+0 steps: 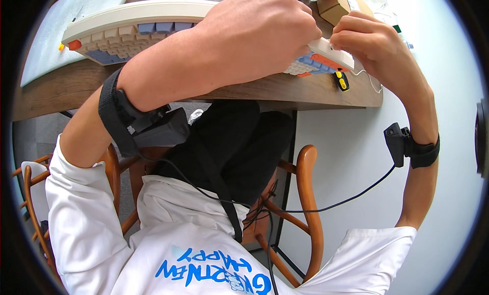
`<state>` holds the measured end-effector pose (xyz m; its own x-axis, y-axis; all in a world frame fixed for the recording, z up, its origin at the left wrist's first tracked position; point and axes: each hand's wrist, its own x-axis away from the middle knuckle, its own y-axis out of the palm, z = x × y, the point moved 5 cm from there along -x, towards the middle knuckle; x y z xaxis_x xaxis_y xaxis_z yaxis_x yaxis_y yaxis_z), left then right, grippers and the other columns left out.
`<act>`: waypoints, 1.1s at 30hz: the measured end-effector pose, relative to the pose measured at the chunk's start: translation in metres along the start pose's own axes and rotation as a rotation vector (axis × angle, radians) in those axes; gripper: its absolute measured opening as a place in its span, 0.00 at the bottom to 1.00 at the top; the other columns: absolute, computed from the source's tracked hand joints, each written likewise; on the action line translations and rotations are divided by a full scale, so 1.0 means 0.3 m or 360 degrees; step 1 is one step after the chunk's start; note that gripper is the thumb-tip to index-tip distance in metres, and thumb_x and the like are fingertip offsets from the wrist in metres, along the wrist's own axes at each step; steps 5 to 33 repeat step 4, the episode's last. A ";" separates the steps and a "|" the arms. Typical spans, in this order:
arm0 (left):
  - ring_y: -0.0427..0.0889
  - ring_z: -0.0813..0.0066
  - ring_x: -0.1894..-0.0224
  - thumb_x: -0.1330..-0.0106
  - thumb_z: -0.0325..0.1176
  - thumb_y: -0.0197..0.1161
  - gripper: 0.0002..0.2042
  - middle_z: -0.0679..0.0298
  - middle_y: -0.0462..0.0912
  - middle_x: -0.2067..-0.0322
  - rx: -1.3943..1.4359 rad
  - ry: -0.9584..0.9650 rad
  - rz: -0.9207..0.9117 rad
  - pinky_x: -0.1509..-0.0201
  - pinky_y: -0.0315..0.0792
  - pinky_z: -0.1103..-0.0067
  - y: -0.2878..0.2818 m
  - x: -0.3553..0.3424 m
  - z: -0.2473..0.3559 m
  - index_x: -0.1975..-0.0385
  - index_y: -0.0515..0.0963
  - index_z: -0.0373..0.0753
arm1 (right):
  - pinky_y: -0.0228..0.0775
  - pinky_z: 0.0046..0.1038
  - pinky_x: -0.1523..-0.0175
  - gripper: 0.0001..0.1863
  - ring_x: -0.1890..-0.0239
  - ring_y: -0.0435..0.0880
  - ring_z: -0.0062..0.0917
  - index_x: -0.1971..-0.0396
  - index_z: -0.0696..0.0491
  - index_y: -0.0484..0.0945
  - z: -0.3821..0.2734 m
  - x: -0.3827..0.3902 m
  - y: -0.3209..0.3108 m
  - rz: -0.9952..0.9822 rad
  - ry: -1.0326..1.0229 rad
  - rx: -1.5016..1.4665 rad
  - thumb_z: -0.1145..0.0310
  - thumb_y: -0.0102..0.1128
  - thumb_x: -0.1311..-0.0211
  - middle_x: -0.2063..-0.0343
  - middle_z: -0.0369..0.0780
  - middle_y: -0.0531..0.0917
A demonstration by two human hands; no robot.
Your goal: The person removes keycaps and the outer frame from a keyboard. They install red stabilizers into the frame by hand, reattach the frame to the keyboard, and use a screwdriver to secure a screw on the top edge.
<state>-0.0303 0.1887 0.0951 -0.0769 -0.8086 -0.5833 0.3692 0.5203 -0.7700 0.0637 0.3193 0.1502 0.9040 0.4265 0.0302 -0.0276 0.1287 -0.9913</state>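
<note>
A cream keyboard (137, 14) with beige, blue and orange keycaps stands tilted at the table edge, its keys facing me. My left hand (260, 32) reaches across its middle and is closed over the upper edge, toward the right end; its fingertips are mostly hidden behind the hand's back. Close beside it, my right hand (364, 43) is curled in a pinch at the upper right corner of the keyboard. A small whitish bit shows at those fingertips, too small to name.
A brown wooden table (244, 88) carries a pale sheet (48, 45) at left and a cardboard box (336, 7) behind my hands. Near the right corner lie a black and yellow object (342, 81) and a thin white cable (376, 82). A black wire (336, 207) runs from each wrist camera.
</note>
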 end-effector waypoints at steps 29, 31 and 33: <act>0.86 0.53 0.62 0.41 0.28 0.61 0.07 0.51 0.85 0.66 0.0037 -0.0080 0.0025 0.55 0.76 0.62 0.000 -0.004 -0.001 0.67 0.81 0.33 | 0.79 0.26 0.54 0.03 0.60 0.83 0.29 0.70 0.54 0.84 -0.003 0.023 0.003 0.0133 -0.0093 0.0096 0.75 0.69 0.44 0.67 0.37 0.84; 0.86 0.53 0.62 0.41 0.28 0.61 0.07 0.51 0.85 0.66 0.0037 -0.0080 0.0025 0.55 0.76 0.62 0.000 -0.004 -0.001 0.67 0.81 0.33 | 0.79 0.26 0.54 0.03 0.60 0.83 0.29 0.70 0.54 0.84 -0.003 0.023 0.003 0.0133 -0.0093 0.0096 0.75 0.69 0.44 0.67 0.37 0.84; 0.86 0.53 0.62 0.41 0.28 0.61 0.07 0.51 0.85 0.66 0.0037 -0.0080 0.0025 0.55 0.76 0.62 0.000 -0.004 -0.001 0.67 0.81 0.33 | 0.79 0.26 0.54 0.03 0.60 0.83 0.29 0.70 0.54 0.84 -0.003 0.023 0.003 0.0133 -0.0093 0.0096 0.75 0.69 0.44 0.67 0.37 0.84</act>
